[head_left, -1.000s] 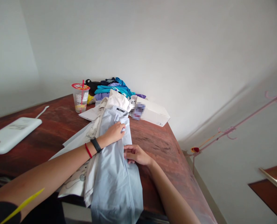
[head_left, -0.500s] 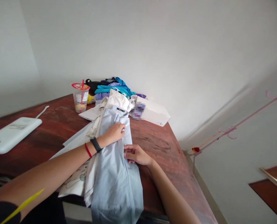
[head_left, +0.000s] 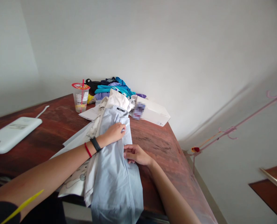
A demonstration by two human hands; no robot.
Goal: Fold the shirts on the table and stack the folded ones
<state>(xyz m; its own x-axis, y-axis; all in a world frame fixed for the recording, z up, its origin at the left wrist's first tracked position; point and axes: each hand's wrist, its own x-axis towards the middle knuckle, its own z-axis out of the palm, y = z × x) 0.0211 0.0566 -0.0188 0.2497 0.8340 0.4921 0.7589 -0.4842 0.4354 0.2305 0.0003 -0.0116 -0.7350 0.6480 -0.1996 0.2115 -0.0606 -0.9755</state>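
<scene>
The left hand [head_left: 114, 132] pinches a fold of the pale blue shirt [head_left: 116, 168] on the counter [head_left: 159, 146]; the right hand [head_left: 136, 154] grips its right edge, fingers closed.

A pale blue shirt [head_left: 116, 168] — folded lengthwise, collar away — lies along the table's near edge, its tail overhanging.

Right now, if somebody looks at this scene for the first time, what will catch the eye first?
First, the pale blue shirt lying along the near middle of the dark red wooden table, with the left hand pressing on it and the right hand at its right edge. Behind it, a plastic cup with a red straw stands beside a colourful pile of clothes against the wall.
</scene>
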